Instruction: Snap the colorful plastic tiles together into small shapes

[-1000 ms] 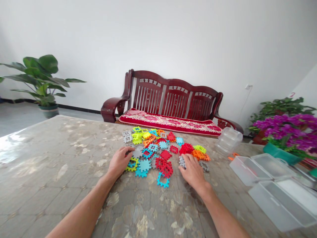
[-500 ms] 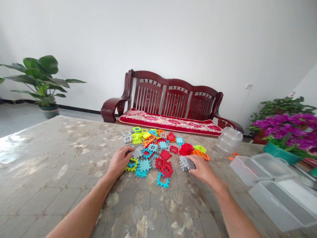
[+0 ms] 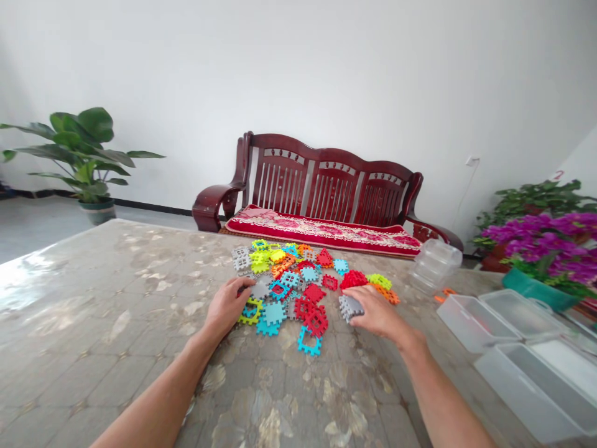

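Observation:
My left hand (image 3: 229, 303) rests at the left side of a pile of toothed plastic interlocking tiles. Its fingers are bent, with their tips at a plain grey tile (image 3: 261, 287); the grip is partly hidden. Close by lie a yellow-green frame tile (image 3: 252, 310) and a light blue tile (image 3: 274, 312). On the right, my right hand (image 3: 377, 309) has its fingers and thumb around a small stack of grey tiles (image 3: 349, 306) on the table. Just behind that stack is a heap of red tiles (image 3: 353, 279), beside orange tiles (image 3: 386, 294) and a yellow-green one (image 3: 379, 281).
Red tiles (image 3: 316, 322) and a blue frame tile (image 3: 309, 342) lie between my hands. To the right stand open clear plastic boxes (image 3: 527, 389), a clear stacked container (image 3: 436, 264) and purple flowers (image 3: 550, 239). A wooden bench (image 3: 333, 186) is behind the table (image 3: 116, 348).
My right hand's fingers have shifted slightly forward over the grey stack, towards the red heap. My left hand stays by the grey tile. The whole view has moved a little.

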`<move>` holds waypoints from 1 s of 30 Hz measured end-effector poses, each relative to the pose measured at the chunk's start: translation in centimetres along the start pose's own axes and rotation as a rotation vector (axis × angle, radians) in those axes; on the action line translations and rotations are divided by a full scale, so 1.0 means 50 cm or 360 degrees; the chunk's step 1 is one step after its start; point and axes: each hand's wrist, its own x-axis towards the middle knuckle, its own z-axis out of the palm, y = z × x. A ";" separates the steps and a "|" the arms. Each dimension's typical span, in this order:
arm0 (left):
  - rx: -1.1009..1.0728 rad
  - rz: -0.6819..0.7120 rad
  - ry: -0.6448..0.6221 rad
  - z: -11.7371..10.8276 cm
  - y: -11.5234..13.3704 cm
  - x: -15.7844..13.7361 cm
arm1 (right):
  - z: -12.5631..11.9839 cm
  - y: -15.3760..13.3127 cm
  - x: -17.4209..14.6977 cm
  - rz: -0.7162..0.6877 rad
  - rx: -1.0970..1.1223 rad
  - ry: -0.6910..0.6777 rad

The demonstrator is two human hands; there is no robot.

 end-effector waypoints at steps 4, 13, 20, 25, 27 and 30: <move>-0.0003 0.0001 0.0004 0.000 0.000 0.000 | 0.001 0.008 0.001 0.0047 -0.0060 -0.0025; -0.0006 -0.0011 0.0007 0.002 0.001 -0.001 | 0.006 0.004 0.004 0.0050 -0.0059 -0.0098; -0.0001 -0.0005 -0.0013 -0.001 0.003 0.000 | 0.015 0.016 0.005 0.0091 -0.0075 -0.0088; -0.0015 -0.0011 0.0009 0.000 0.002 0.000 | 0.017 0.019 0.003 0.0068 -0.0067 -0.0085; -0.0026 -0.0011 0.0020 0.000 0.002 0.000 | 0.017 0.017 0.001 0.0055 -0.0072 -0.0076; -0.0027 -0.0020 0.0024 0.000 0.003 0.000 | 0.012 0.014 -0.002 0.0052 -0.0087 -0.0062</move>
